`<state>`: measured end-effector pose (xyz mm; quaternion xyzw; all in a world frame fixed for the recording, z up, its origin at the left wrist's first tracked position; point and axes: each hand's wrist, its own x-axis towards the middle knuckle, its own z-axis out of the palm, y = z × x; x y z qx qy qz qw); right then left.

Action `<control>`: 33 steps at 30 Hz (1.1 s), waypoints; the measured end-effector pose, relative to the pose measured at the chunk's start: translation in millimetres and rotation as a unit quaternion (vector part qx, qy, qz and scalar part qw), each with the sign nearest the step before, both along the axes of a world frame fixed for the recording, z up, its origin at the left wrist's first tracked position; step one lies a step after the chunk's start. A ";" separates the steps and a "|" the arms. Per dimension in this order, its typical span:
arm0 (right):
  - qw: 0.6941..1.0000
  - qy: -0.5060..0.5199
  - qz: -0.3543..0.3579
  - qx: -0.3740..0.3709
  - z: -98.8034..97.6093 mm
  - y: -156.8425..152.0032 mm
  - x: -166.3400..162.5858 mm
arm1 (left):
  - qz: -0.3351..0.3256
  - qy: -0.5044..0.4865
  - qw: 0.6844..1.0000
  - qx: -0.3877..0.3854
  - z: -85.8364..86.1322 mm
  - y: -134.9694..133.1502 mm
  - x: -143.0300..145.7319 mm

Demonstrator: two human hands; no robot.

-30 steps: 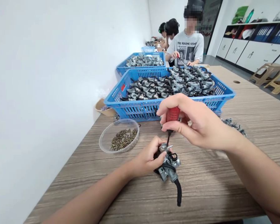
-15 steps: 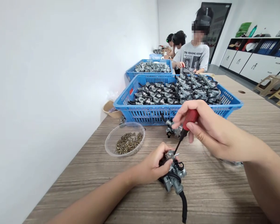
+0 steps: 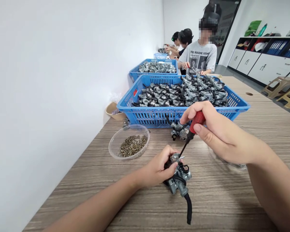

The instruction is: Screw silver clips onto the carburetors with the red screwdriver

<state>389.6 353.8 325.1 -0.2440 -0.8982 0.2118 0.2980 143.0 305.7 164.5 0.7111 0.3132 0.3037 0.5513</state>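
The carburetor [image 3: 174, 187] is gripped by the left hand [image 3: 160, 169], the tilted screwdriver [image 3: 197, 123] by the right hand [image 3: 223, 138] arched above.

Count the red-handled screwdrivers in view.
2. The near screwdriver is in the right hand, its tip at the carburetor held by the left hand; the far screwdriver is in a co-worker's hand beyond the near blue crate. Others may be hidden farther back.

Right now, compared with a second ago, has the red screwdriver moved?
Yes. Against the clear bowl, the red screwdriver has tilted, its handle and the right hand shifting toward the picture's right; the tip stays by the carburetor.
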 end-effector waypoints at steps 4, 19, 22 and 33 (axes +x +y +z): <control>0.991 0.022 0.085 -0.104 7.1 -1.4 8.7 | 0.000 0.003 1.000 -0.003 -1.1 0.3 -0.3; 0.993 0.044 -0.004 0.112 -11.6 -2.4 -16.8 | -0.038 0.017 0.990 0.136 18.7 5.1 -1.9; 0.998 0.041 0.036 0.045 -6.9 -8.4 -14.6 | -0.026 0.013 0.993 0.112 17.4 5.6 -1.4; 0.988 0.013 0.102 -0.118 13.1 -7.3 8.9 | 0.043 0.080 0.996 -0.012 25.2 -23.9 9.3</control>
